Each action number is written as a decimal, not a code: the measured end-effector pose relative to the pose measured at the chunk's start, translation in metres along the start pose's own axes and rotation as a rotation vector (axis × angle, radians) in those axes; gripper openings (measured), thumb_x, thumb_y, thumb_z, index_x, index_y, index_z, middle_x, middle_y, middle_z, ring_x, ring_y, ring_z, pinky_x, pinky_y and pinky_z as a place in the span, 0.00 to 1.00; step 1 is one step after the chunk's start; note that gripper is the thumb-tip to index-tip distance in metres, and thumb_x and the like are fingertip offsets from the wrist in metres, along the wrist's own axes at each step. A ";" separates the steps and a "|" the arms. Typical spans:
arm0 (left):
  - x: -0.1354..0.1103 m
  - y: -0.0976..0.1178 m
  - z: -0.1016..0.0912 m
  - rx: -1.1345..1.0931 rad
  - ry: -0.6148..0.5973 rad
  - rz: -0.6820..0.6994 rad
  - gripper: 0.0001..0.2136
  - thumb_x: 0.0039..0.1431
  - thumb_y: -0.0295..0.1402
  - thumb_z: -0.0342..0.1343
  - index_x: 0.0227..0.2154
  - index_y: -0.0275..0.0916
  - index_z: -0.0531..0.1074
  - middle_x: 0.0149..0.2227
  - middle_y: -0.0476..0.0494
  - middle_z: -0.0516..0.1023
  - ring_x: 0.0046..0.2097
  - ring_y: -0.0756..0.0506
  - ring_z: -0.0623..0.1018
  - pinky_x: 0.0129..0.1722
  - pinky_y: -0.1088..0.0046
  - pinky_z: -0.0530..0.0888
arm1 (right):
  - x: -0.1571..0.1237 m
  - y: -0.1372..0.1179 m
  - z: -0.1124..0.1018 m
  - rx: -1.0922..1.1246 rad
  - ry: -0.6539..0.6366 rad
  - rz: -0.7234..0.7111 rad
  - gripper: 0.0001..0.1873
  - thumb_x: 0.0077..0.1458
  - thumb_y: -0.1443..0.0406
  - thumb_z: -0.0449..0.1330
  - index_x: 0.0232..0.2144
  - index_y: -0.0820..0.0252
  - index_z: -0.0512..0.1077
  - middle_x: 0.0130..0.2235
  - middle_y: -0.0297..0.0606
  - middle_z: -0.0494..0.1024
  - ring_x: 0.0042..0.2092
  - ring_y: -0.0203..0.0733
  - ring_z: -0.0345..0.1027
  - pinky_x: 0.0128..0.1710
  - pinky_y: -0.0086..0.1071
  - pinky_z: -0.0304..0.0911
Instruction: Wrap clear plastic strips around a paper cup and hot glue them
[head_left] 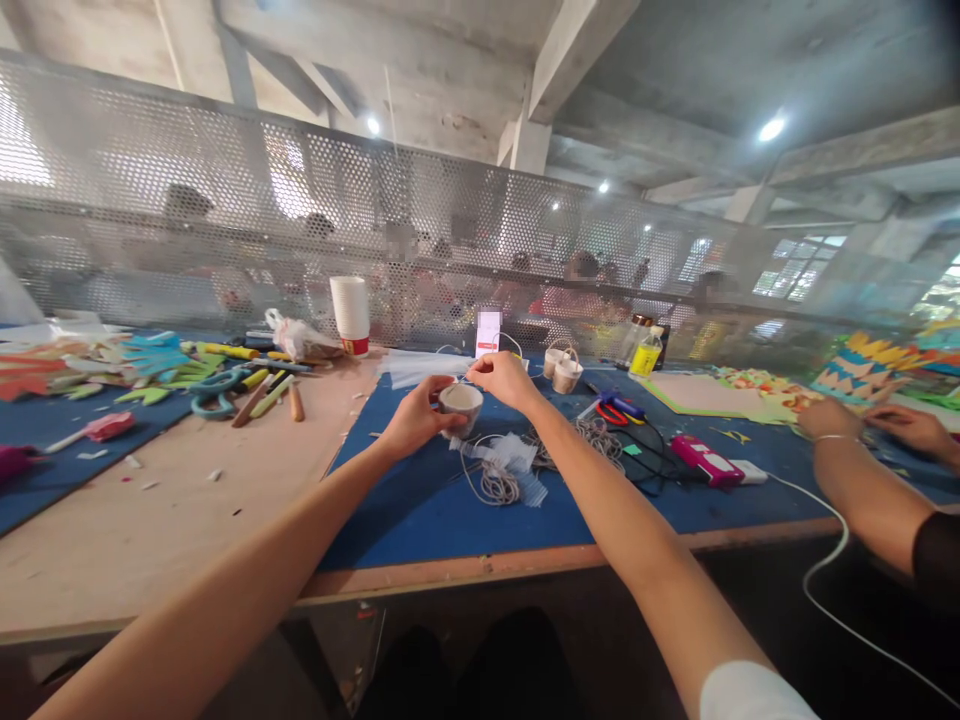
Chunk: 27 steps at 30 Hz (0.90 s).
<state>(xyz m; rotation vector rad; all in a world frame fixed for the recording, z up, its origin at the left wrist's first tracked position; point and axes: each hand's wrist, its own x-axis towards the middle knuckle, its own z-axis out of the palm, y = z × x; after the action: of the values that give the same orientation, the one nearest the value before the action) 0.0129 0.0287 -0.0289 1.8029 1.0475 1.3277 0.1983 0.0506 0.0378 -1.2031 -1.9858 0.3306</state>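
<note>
In front of me, a small pale cup [460, 402] is tilted with its opening toward me, and cord seems to be wound around its side. My left hand [421, 415] grips it from the left, thumb in front. Just above the rim, my right hand [504, 378] is pinched on a thin pale cord, and a loop of it arches behind the fingers. Below the cup lies a loose coil of grey cord [499, 485] beside a crumpled piece of clear plastic [531, 482]. More tangled cord [598, 440] is to the right of my wrist.
A phone [488, 330] stands upright behind my hands. Little basket-like cups [568, 374], a blue glue gun [626, 405], a magenta power bank [703, 460] and a yellow bottle [646, 352] are at right. Scissors [217, 393] and stacked paper cups [350, 308] are at left. Another person's hands work far right.
</note>
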 end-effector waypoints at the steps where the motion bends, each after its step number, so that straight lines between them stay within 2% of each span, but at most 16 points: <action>1: 0.000 0.000 -0.001 -0.011 -0.006 0.000 0.33 0.39 0.36 0.72 0.51 0.37 0.69 0.54 0.34 0.76 0.50 0.39 0.79 0.52 0.59 0.73 | -0.001 -0.003 -0.004 -0.028 0.004 -0.010 0.06 0.52 0.66 0.63 0.25 0.61 0.78 0.26 0.34 0.79 0.29 0.35 0.71 0.30 0.26 0.59; 4: 0.002 0.001 -0.006 -0.012 -0.012 0.013 0.36 0.38 0.36 0.72 0.54 0.39 0.67 0.56 0.34 0.75 0.51 0.38 0.79 0.53 0.57 0.74 | -0.004 -0.008 -0.016 -0.054 0.042 -0.010 0.06 0.53 0.66 0.63 0.25 0.60 0.78 0.26 0.34 0.80 0.30 0.36 0.72 0.32 0.26 0.61; 8: 0.008 -0.006 -0.019 0.053 0.066 0.031 0.36 0.42 0.37 0.70 0.56 0.40 0.66 0.52 0.37 0.77 0.50 0.39 0.79 0.52 0.56 0.74 | -0.006 -0.005 -0.025 0.054 0.095 0.015 0.07 0.54 0.65 0.62 0.27 0.60 0.77 0.25 0.32 0.78 0.27 0.34 0.72 0.32 0.26 0.63; 11: 0.016 -0.018 -0.032 0.163 0.192 0.025 0.35 0.43 0.38 0.68 0.56 0.39 0.66 0.50 0.37 0.78 0.48 0.39 0.79 0.50 0.55 0.75 | -0.010 0.003 -0.026 0.160 0.079 0.031 0.06 0.54 0.64 0.62 0.28 0.60 0.76 0.25 0.31 0.78 0.25 0.33 0.70 0.29 0.25 0.64; 14: 0.024 -0.031 -0.045 0.309 0.269 0.045 0.32 0.45 0.39 0.67 0.55 0.38 0.67 0.52 0.35 0.75 0.50 0.38 0.77 0.52 0.56 0.73 | -0.018 0.011 -0.024 0.250 0.043 0.032 0.06 0.54 0.63 0.61 0.29 0.60 0.76 0.26 0.31 0.77 0.24 0.32 0.68 0.25 0.24 0.63; 18: 0.027 -0.041 -0.053 0.396 0.256 -0.002 0.32 0.45 0.41 0.66 0.54 0.36 0.68 0.48 0.36 0.77 0.48 0.38 0.77 0.51 0.56 0.73 | -0.027 0.020 -0.022 0.312 0.024 0.024 0.08 0.55 0.61 0.61 0.30 0.60 0.75 0.27 0.32 0.77 0.23 0.31 0.67 0.24 0.23 0.62; 22: 0.024 -0.036 -0.052 0.425 0.247 -0.011 0.32 0.42 0.42 0.68 0.51 0.37 0.70 0.41 0.39 0.78 0.46 0.36 0.77 0.50 0.55 0.73 | -0.031 0.031 -0.016 0.365 0.043 0.043 0.10 0.56 0.60 0.61 0.32 0.61 0.75 0.29 0.34 0.78 0.24 0.30 0.68 0.24 0.22 0.63; 27: 0.018 -0.014 -0.051 0.481 0.285 0.034 0.28 0.42 0.40 0.69 0.48 0.39 0.73 0.45 0.35 0.78 0.51 0.31 0.76 0.52 0.52 0.72 | -0.034 0.036 -0.010 0.411 0.046 0.043 0.10 0.56 0.60 0.62 0.33 0.62 0.76 0.29 0.34 0.79 0.24 0.30 0.68 0.25 0.23 0.64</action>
<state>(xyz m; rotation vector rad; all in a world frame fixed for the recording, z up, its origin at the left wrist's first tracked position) -0.0365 0.0537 -0.0194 2.0109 1.6067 1.4734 0.2369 0.0389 0.0074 -0.9787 -1.7441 0.6887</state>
